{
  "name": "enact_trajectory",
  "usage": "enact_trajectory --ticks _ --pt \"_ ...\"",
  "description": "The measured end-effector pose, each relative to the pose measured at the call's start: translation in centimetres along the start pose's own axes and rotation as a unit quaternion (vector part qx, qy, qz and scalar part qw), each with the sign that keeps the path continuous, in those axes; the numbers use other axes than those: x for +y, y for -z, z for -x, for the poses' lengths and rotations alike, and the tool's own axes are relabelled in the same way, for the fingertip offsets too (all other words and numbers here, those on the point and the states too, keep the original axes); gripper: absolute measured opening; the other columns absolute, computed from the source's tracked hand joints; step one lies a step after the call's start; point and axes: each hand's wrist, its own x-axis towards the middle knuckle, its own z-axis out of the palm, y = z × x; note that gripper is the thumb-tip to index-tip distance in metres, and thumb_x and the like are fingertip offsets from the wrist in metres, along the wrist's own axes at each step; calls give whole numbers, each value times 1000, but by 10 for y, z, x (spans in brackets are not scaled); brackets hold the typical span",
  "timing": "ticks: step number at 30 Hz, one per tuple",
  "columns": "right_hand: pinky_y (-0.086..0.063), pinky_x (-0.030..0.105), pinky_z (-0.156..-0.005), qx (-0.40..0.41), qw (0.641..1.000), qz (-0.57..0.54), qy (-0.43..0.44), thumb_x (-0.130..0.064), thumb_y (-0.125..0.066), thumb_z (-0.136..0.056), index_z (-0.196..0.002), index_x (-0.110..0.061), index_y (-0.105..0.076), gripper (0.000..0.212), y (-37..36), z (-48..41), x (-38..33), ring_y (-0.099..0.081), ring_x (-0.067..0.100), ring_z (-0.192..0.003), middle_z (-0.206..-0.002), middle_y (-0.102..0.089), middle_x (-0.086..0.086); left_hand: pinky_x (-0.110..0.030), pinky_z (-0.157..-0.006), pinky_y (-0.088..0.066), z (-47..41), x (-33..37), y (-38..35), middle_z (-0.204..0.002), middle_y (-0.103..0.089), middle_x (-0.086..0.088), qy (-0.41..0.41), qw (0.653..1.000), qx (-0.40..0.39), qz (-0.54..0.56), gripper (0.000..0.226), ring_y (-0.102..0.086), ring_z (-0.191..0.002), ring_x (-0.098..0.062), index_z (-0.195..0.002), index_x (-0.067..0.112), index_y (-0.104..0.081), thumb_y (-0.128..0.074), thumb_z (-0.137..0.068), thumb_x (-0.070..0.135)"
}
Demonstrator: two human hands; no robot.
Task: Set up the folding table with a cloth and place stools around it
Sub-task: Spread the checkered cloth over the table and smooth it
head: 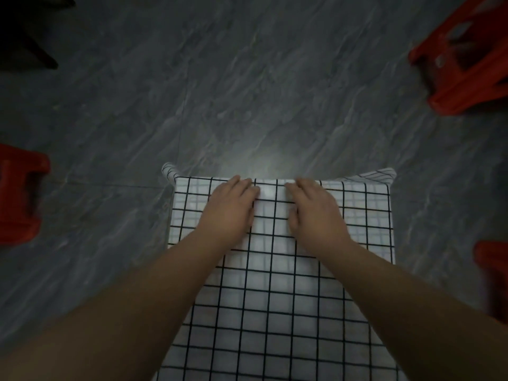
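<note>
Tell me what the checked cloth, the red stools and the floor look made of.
Checked cloth: probably thin fabric, matte; its far corners droop softly. Red stools: moulded plastic by the look, slightly glossy, with cut-out openings. Floor: likely polished stone-look tile, grey and veined, with a glare patch.

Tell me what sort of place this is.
Likely a dimly lit indoor room, perhaps a home or small eatery: grey marbled floor tiles, low red plastic stools standing about, and a grid-patterned tablecloth spread out.

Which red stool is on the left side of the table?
The red stool at the left edge; the upper-right stool and lower-right stool are on the right.
</note>
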Motion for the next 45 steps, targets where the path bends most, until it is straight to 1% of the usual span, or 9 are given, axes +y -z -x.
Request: enact_trajectory --ticks 3,11,16,20,23,28,35,41,45 --pt "-26 48 -117 -32 999 28 5 -30 -47 -94 -148 -24 -41 54 -12 -17 -7 -34 22 -143 -153 -42 2 -45 -117 -25 -26 4 -8 -151 -46 -2 21 1000 -10 -10 46 -37 -141 -26 -145 24 -45 -46 -100 29" --pt "-27 43 -106 -9 999 53 -11 -32 -49 -96 -136 -31 -49 40 -16 -26 -1 -46 16 -129 -139 -52 -8 -40 -102 -34 -39 -7 1 -124 -67 5 72 997 12 40 31 -57 -115 -21 -128 30 -61 -45 -101 27" --pt "-30 45 -101 -32 997 70 -30 -40 -47 -96 -134 -33 -49 39 -8 -38 -3 -46 19 -124 -134 -53 -6 -48 -105 -27 -45 -10 6 -126 -61 5 141 988 -56 -13 33 -50 -120 -22 -127 34 -58 -41 -99 40" --pt "-25 54 -108 -71 992 88 -55 -50 -45 -94 -139 -36 -42 48 -5 -38 2 -44 21 -129 -138 -50 -5 -57 -112 -24 -43 -10 9 -132 -56 3 149 985 -85 -32 35 -46 -126 -24 -130 37 -52 -38 -99 44" --pt "-20 63 -111 -98 989 88 -67 -58 -41 -93 -141 -38 -38 52 -2 -38 7 -42 21 -133 -142 -47 -6 -55 -112 -23 -41 -14 10 -134 -54 1 149 983 -94 -44 40 -47 -127 -24 -132 32 -50 -37 -99 50" --pt "-19 63 -113 -132 983 92 -88 -68 -36 -91 -139 -37 -42 58 9 -40 25 -44 22 -131 -139 -51 -4 -63 -112 -18 -31 -24 11 -137 -52 3 139 984 -95 -55 43 -45 -129 -23 -135 35 -46 -34 -98 54" --pt "-28 54 -112 -99 980 130 -113 -59 -33 -95 -135 -31 -49 51 23 -20 70 -49 26 -126 -133 -58 1 -62 -111 -19 -20 -39 13 -132 -56 3 130 987 -71 -65 42 -47 -126 -20 -133 33 -47 -33 -99 53" --pt "-34 53 -106 -65 976 145 -149 -46 -31 -97 -126 -25 -57 44 29 -12 87 -55 26 -116 -121 -63 3 -55 -103 -36 -9 -73 17 -128 -58 -4 157 984 -67 -58 43 -48 -120 -27 -125 27 -51 -28 -98 51" --pt "-33 55 -108 -74 976 136 -156 -44 -33 -98 -129 -24 -55 43 27 -13 84 -53 28 -121 -129 -61 4 -52 -107 -35 -14 -74 21 -139 -50 -6 157 982 -93 -46 44 -41 -131 -27 -135 26 -47 -32 -99 48"
